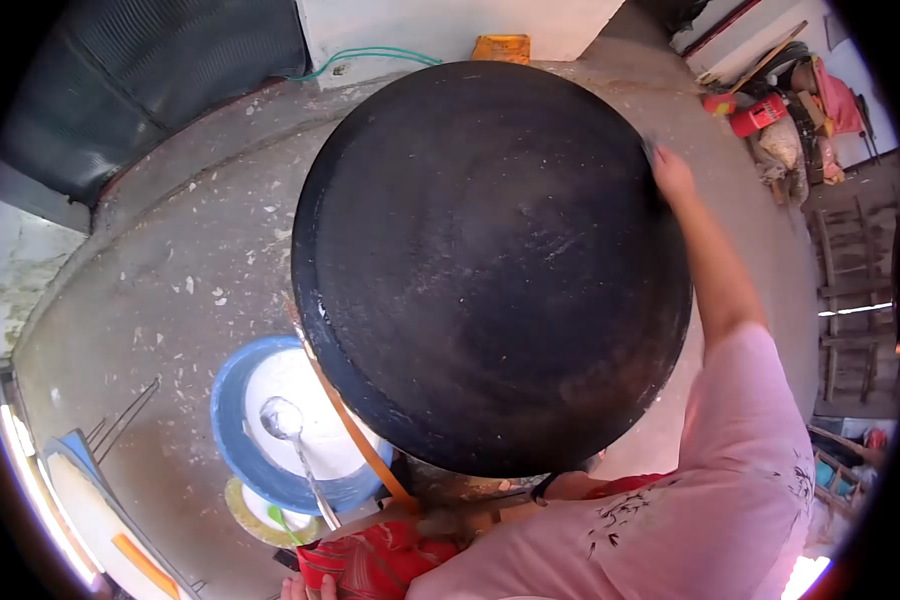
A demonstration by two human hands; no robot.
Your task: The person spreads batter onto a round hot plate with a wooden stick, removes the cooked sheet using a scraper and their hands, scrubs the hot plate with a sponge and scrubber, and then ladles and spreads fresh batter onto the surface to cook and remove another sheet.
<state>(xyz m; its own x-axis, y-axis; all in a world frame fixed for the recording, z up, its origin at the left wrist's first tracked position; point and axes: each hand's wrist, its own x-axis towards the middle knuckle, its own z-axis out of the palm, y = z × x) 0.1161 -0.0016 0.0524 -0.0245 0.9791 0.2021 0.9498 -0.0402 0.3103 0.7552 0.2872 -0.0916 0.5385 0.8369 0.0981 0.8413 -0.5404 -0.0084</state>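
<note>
A large round black griddle point(500, 260) fills the middle of the head view. At its right edge is my right hand point(673, 172), with the arm stretched forward. Its fingers look closed around a thin greyish item that is blurred and hard to name. My left hand point(310, 588) shows only its fingertips at the bottom edge, lying against the red patterned trousers point(385, 562). Left of the griddle stands a blue basin point(232, 430) of white batter point(335, 440), with a metal ladle point(282, 418) resting in it.
A yellowish-green bowl point(245, 515) sits beside the basin. An orange-brown strip point(365, 450) slants between basin and griddle. Behind the griddle are a yellow block point(501, 48) and a green hose point(375, 52). Clutter with a red container point(758, 116) lies at the far right.
</note>
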